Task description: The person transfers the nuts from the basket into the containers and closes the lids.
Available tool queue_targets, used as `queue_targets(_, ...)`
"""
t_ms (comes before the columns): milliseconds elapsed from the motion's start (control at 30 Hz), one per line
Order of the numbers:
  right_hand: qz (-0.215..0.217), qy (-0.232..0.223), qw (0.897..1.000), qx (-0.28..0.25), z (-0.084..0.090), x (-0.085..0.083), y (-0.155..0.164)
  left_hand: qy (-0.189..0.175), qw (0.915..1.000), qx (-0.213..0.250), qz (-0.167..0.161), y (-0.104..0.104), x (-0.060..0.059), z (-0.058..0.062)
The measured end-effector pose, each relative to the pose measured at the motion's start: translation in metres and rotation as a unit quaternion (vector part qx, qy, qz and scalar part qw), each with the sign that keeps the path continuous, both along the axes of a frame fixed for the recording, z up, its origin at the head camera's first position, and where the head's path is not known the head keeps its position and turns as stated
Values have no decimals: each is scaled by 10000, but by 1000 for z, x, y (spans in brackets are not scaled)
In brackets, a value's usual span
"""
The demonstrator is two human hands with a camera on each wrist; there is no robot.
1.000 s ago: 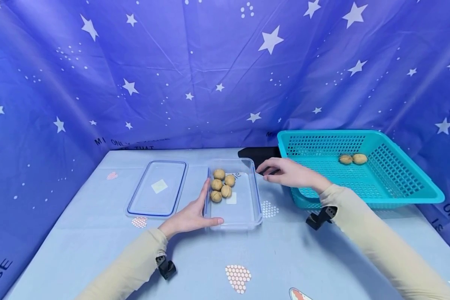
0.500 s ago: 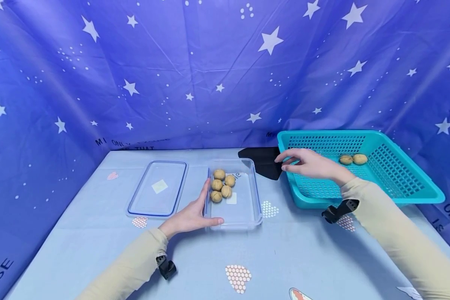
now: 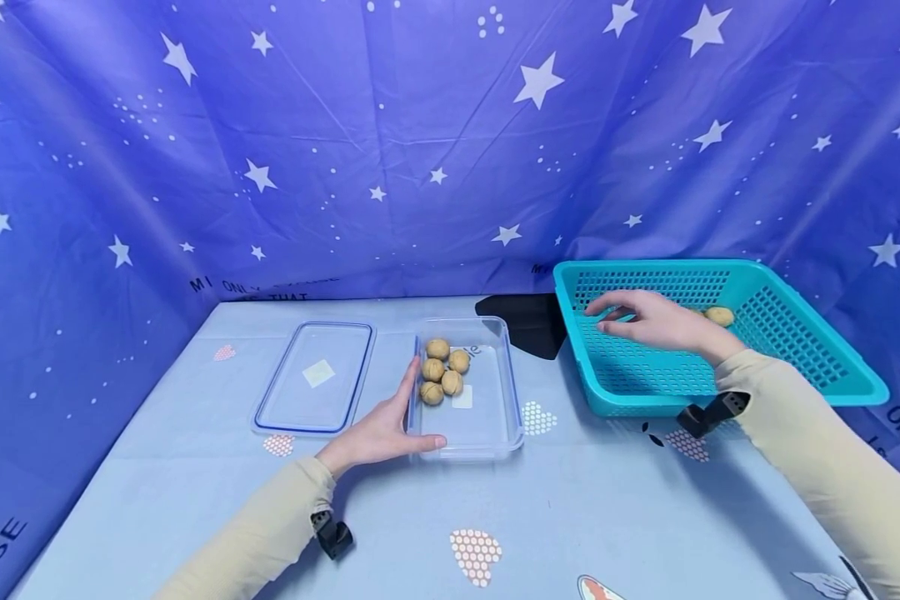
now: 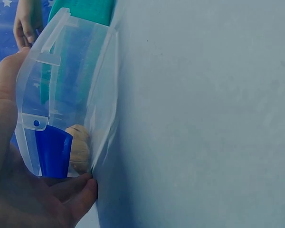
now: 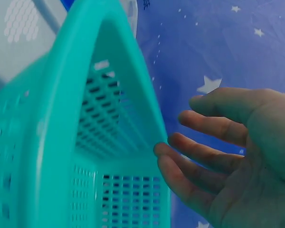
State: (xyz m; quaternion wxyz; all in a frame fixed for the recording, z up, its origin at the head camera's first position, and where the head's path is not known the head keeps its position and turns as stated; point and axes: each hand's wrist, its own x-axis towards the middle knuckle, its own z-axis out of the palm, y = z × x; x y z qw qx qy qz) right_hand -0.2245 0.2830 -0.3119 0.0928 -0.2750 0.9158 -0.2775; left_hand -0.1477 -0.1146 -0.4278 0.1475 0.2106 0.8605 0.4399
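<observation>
Five walnuts (image 3: 442, 370) lie bunched in the far left part of a clear plastic container (image 3: 495, 425) that sits on the bench (image 3: 555, 508) in front of the person. The left hand (image 3: 378, 432) rests against the container's near left corner: its fingers (image 3: 408, 385) lie straight along the left wall and the thumb stretches along the near wall, so the hand braces the box without curling round it. In the left wrist view one walnut (image 4: 78, 147) shows through the clear wall, right beside the thumb tip.

Just left of the container lies its flat lid (image 3: 315, 377), clear with a blue rim, apart from the hand.

The right hand (image 3: 656, 321) hovers over the inside of a teal perforated basket (image 3: 802, 367) that stands to the right of the container, well apart from it. Its fingers (image 3: 611, 312) are loosely spread and slightly bent, holding nothing; the right wrist view shows the fingers (image 5: 204, 156) parted, close to the basket's mesh wall (image 5: 118, 137). One more walnut (image 3: 718, 316) lies on the basket floor just behind the hand; there may be a second one hidden by the hand, but that cannot be told.

A black patch (image 3: 528, 321) lies on the bench between the container and the basket's far left corner. A blue cloth (image 3: 345, 150) printed with white stars hangs behind and to both sides.
</observation>
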Motion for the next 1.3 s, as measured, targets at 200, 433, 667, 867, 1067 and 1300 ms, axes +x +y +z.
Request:
queue_targets(200, -163, 112, 9997, 115, -4, -3, 15, 61, 10000, -1, -14, -5, -4, 0)
queue_targets(433, -262, 232, 9992, 202, -6, -6, 31, 101, 9995, 205, -223, -12, -10, 1)
queue_targets(667, -571, 63, 9977, 351, -2, -9, 43, 139, 9997, -91, -182, -11, -14, 5)
queue_targets(867, -572, -12, 9977, 370, -4, -13, 51, 13, 9998, -49, -171, -7, -22, 4)
queue_targets(1067, -658, -30, 9970, 404, -3, -16, 60, -131, 9998, -18, -160, -3, -30, 4)
queue_targets(1300, -956, -233, 9942, 428, 0, -24, 73, -129, 9998, -78, -117, 0, -36, 5)
